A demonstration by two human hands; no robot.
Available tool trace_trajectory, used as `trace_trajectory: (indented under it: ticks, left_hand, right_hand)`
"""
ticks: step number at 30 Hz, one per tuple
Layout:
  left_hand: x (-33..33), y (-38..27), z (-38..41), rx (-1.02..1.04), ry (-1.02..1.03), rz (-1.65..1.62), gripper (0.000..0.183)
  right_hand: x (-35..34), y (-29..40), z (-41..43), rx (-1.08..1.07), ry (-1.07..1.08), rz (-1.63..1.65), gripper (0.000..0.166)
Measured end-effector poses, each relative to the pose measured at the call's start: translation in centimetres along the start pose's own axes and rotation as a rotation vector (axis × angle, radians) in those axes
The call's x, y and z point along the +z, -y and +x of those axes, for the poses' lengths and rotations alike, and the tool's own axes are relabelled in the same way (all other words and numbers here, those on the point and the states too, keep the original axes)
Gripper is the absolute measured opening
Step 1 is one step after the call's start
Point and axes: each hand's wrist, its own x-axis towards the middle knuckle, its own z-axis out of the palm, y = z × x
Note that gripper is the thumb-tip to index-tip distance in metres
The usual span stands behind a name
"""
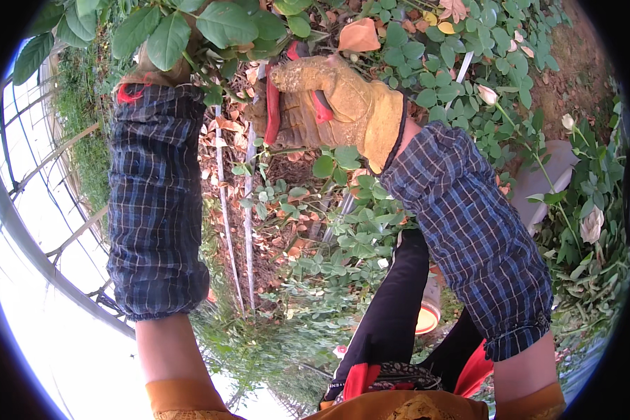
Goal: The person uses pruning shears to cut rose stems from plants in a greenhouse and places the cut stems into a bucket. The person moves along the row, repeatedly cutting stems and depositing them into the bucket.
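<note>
My right hand (341,94), in a worn yellow work glove, grips red-handled pruning shears (272,113) among the rose bushes. The handles stand apart, and leaves partly cover the tool's far end. To the left, my left hand (160,65) is gloved too and mostly hidden behind large green rose leaves (226,25). Whether its fingers hold a stem cannot be seen. A green rose stem (226,90) runs between the two hands, close to the shears. Plaid sleeve covers reach over both forearms.
Thin pale rods (249,210) run through the bed, over dry fallen leaves (231,126). A cut-looking pink rosebud (487,95) on a long stem lies at the right, near a grey plastic sheet or tray (543,181). Greenhouse framing (58,252) curves along the left.
</note>
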Motion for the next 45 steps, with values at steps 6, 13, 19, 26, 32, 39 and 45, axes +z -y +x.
trace_trajectory:
  ticks: [6, 13, 19, 26, 32, 39, 45]
  left_hand:
    - [0.2, 1.5, 0.8, -0.006, -0.056, 0.0, 0.045]
    - [3.2, -0.2, -3.4, -0.109, -0.261, -0.057, 0.046]
    - [10.3, -3.4, -14.0, 0.25, -0.5, 0.148, 0.038]
    - [17.5, -4.8, -5.8, 0.443, 0.269, 0.82, 0.028]
    - [22.3, -2.1, -1.6, 0.942, 0.01, 1.684, 0.015]
    - [19.9, 2.3, -1.3, 0.425, -0.072, 0.448, 0.023]
    - [13.7, 1.7, -7.4, 0.181, 0.094, 0.092, 0.029]
  right_hand:
    - [-1.9, 0.1, 2.6, -0.1, -0.089, 0.019, 0.033]
    - [0.7, -3.4, -3.7, -0.171, -0.265, -0.107, 0.026]
    - [1.2, -3.7, -9.9, -0.207, 0.066, 0.38, 0.031]
    - [-0.6, -0.7, -9.3, -0.302, 0.216, 0.386, 0.04]
    - [-2.2, -2.0, -10.0, -0.44, -0.051, 0.153, 0.041]
    - [-4.9, -3.0, -9.5, -0.391, -0.063, -0.078, 0.029]
    - [-3.8, -4.0, -10.9, -0.394, -0.178, -0.317, 0.021]
